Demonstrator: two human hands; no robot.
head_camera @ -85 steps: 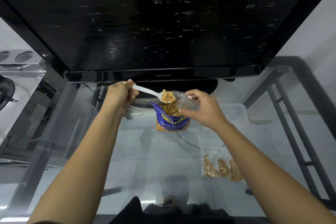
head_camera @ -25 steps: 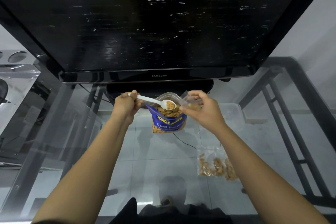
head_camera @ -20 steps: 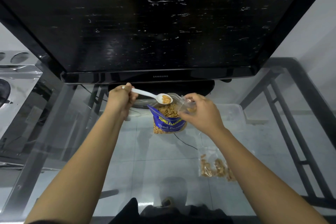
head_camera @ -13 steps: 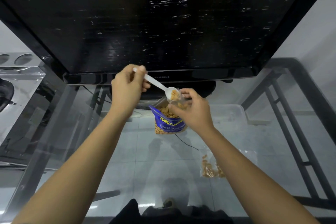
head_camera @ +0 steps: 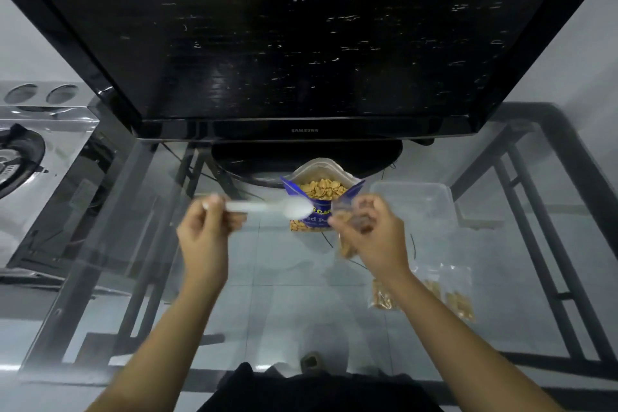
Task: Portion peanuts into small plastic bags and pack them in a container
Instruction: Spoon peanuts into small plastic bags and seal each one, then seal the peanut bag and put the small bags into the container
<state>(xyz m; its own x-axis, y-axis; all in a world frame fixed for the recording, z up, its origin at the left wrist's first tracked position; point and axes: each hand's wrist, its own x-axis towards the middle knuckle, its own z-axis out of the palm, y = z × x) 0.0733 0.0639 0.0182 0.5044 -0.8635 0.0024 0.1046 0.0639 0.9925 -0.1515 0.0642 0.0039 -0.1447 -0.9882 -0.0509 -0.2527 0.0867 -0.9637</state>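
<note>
An open blue peanut pouch stands on the glass table, full of peanuts. My left hand grips a white plastic spoon; its bowl looks empty and lies just left of the pouch. My right hand pinches a small clear plastic bag with peanuts in it, held in front of the pouch. Both hands are blurred. Filled small bags lie on the glass to the right, partly hidden by my right forearm. A clear plastic container sits right of the pouch.
A large black television stands at the back of the glass table, its base just behind the pouch. A steel gas stove sits to the left. Black frame bars run under the glass on the right.
Both hands have dropped towards me, away from the pouch mouth. The spoon went from tipping into the small bag to lying level and empty. The small bag now hangs lower in my right hand.
</note>
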